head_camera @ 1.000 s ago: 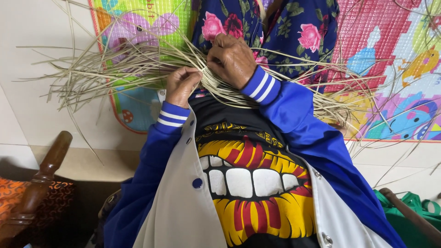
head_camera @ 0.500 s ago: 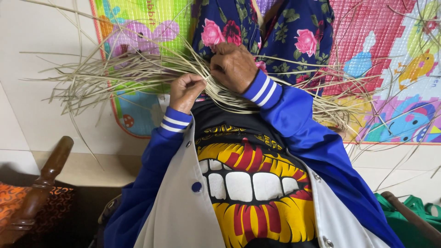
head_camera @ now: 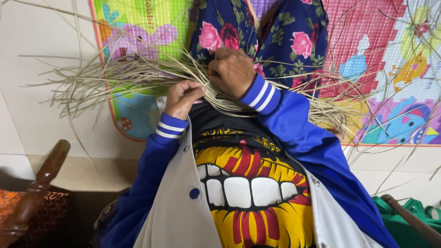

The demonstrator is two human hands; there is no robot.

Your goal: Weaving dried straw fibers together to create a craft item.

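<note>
A loose mass of pale dried straw strips fans out across my lap, with long ends sticking out to both sides. My left hand is closed on strips at the middle of the bundle. Just to its right, my right hand is also clenched on strips, knuckles up, almost touching the left. Both wrists come out of blue sleeves with white stripes. Where the strips cross under my hands is hidden. More straw ends spread right of my right arm.
A colourful cartoon play mat covers the floor ahead, under my floral-trousered legs. A dark wooden chair arm stands at lower left over an orange patterned cushion. A green bag and another wooden arm sit at lower right.
Both hands stayed clenched on the straw and shifted only slightly within the bundle. The view drifted a little, so the scene sits somewhat differently in frame.
</note>
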